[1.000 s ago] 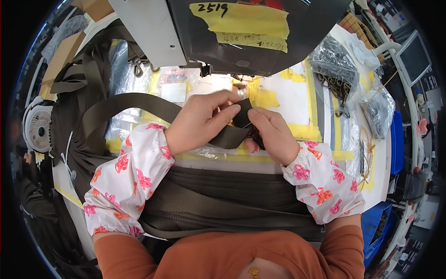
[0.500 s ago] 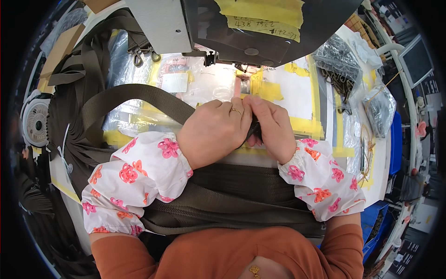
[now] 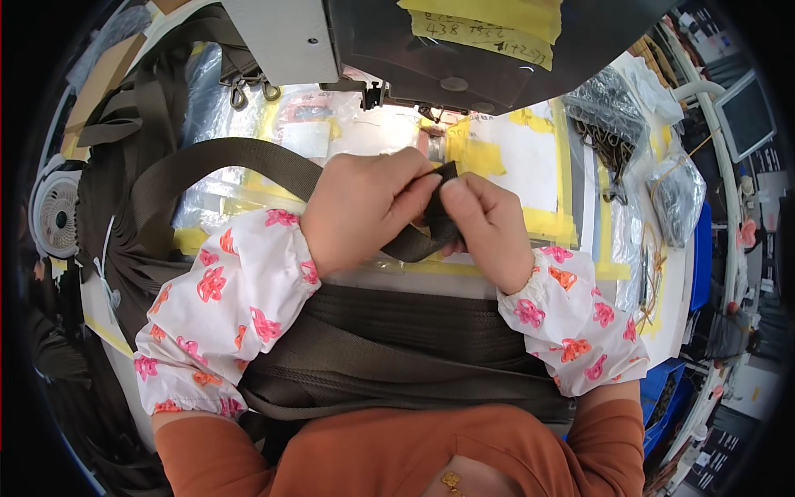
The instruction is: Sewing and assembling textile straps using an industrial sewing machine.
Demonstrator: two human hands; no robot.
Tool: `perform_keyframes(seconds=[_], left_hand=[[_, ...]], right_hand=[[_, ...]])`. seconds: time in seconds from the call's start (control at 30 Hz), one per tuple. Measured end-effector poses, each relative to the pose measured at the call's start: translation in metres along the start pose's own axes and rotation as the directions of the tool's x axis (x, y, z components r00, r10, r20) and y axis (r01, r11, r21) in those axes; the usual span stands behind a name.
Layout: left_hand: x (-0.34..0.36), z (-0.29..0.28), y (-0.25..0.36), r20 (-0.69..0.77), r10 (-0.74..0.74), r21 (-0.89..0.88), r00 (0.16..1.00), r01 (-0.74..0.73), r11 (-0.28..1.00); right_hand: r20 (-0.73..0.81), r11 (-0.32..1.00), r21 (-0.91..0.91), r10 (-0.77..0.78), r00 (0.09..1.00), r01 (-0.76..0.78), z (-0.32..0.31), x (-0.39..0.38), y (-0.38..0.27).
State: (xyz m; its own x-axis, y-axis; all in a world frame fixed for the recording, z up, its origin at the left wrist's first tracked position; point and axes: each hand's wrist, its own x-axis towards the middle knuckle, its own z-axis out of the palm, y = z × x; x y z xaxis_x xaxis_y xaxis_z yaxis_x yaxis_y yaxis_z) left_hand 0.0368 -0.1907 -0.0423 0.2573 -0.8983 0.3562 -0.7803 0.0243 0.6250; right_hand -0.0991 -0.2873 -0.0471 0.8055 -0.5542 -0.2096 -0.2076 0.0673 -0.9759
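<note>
A dark olive webbing strap (image 3: 224, 157) arches from the pile at the left to my two hands. My left hand (image 3: 364, 203) is closed, pinching the strap near its end with thumb and fingertips. My right hand (image 3: 489, 224) grips the same strap beside it, thumb pressed on the face of the short end that stands up between the hands. Below them the strap bends in a loop. Both hands are over the worktable, in front of the sewing machine head (image 3: 464, 58). More webbing (image 3: 414, 340) lies in layers between my forearms and body.
Bundled webbing (image 3: 124, 199) fills the left side, next to a small white fan (image 3: 60, 214). Metal snap hooks (image 3: 238, 95) hang at the back left. At the right sit a plastic bag of hooks (image 3: 609, 137) and a blue bin (image 3: 702, 257). Yellow tape (image 3: 551, 225) marks the table.
My left hand has shifted slightly left and turned, its fingers now apart from the right hand's. The strap end and its loop now show between the hands.
</note>
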Motion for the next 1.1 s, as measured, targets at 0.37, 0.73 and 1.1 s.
perform_keyframes(seconds=[0.37,0.73,1.1], left_hand=[[0.003,-0.005,0.002,0.059,0.396,0.250,0.917,-0.397,0.883],[0.006,-0.004,-0.003,0.280,-0.225,-0.355,0.933,0.319,0.879],[0.007,-0.006,-0.011,0.416,-0.162,-0.726,0.895,0.434,0.533]], right_hand=[[0.059,0.978,0.179,0.101,0.993,-0.110,-0.007,0.005,-0.001],[-0.035,0.998,0.018,-0.054,0.998,0.055,-0.001,0.002,0.000],[0.000,0.980,0.027,-0.196,0.981,0.195,-0.004,0.000,0.008]])
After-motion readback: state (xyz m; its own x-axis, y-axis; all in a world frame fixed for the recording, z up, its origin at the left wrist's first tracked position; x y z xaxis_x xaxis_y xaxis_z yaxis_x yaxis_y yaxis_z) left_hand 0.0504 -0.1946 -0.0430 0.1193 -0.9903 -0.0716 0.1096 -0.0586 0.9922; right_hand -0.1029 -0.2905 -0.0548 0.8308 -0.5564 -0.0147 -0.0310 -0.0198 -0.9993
